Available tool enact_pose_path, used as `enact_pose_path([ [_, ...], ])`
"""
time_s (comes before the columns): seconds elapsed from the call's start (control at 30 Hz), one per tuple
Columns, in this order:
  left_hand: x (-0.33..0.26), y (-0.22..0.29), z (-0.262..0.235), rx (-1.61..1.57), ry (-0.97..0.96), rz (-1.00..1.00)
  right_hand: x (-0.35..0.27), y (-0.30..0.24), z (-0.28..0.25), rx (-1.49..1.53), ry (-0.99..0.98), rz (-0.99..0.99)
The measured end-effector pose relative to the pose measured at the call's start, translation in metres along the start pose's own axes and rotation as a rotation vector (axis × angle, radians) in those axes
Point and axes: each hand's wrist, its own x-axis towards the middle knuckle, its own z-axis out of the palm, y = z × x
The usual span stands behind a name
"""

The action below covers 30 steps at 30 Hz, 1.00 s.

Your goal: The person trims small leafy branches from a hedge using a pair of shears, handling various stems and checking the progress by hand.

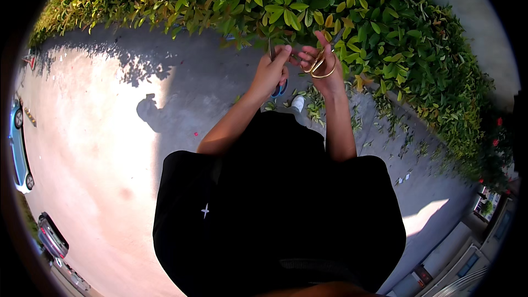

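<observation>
My left hand (270, 74) is closed around a pair of blue-handled scissors (279, 89). Their handle loops show below the fist and a dark blade rises above it. Gold-handled scissors (323, 75) hang in my right hand (331, 80), the loops around its fingers and the dark blades pointing up to the right. The fingertips of both hands come close together, just below the lower edge of a leafy green hedge (308, 0). Whether they pinch a leaf or stem between them is too small to tell.
Cut leaves (407, 137) lie scattered on the paved ground (110, 148) along the hedge base, near my white shoe (298, 103). The hedge curves down the right side toward red flowers (496, 142). Parked cars (21, 148) stand at the far left.
</observation>
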Motion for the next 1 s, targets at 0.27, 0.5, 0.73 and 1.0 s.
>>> enact_pose_path([
  [0.27,-0.002,0.003,-0.008,0.075,-0.075,0.032,-0.008,0.002,0.017,0.089,-0.108,-0.021],
  [0.5,-0.011,0.001,-0.011,0.253,0.145,0.226,-0.008,0.009,0.029,0.030,-0.116,-0.016],
  [0.73,-0.027,0.006,-0.017,0.555,0.191,0.844,-0.012,0.009,0.044,-0.092,-0.087,-0.021],
  [1.0,-0.035,0.012,-0.010,0.377,0.169,0.572,-0.018,0.001,0.065,-0.167,-0.136,-0.128],
])
